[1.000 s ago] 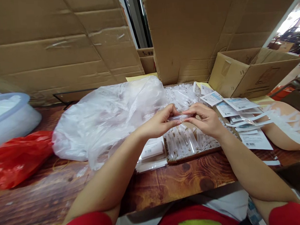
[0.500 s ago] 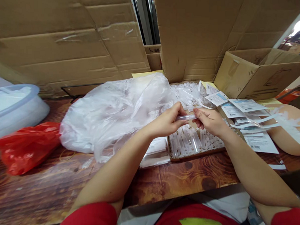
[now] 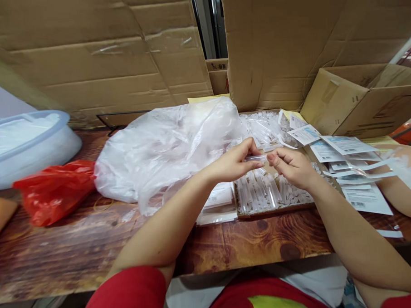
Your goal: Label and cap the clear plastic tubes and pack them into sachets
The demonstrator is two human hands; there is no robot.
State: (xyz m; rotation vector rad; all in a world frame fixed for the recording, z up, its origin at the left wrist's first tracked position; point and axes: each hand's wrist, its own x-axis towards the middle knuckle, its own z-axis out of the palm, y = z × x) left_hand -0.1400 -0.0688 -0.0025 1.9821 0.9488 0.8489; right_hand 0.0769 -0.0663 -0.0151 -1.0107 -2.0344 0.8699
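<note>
My left hand [image 3: 233, 163] and my right hand [image 3: 291, 166] meet above a shallow cardboard tray [image 3: 272, 209] filled with several clear plastic tubes. Both hands pinch the ends of one small clear tube [image 3: 256, 158], held level between them. The left fingers grip its left end, the right fingertips its right end. Behind the hands lies a heap of loose clear tubes [image 3: 259, 126].
A crumpled clear plastic bag [image 3: 167, 146] lies left of the tray, a red bag [image 3: 55, 190] and a white tub [image 3: 28, 146] further left. Printed labels [image 3: 341, 152] and another person's forearm [image 3: 403, 195] lie at the right. Cardboard boxes [image 3: 360, 99] stand behind.
The camera has swung left, so everything sits further right in view. My right fingers have slid out to the tube's right end; both hands stay on the tube.
</note>
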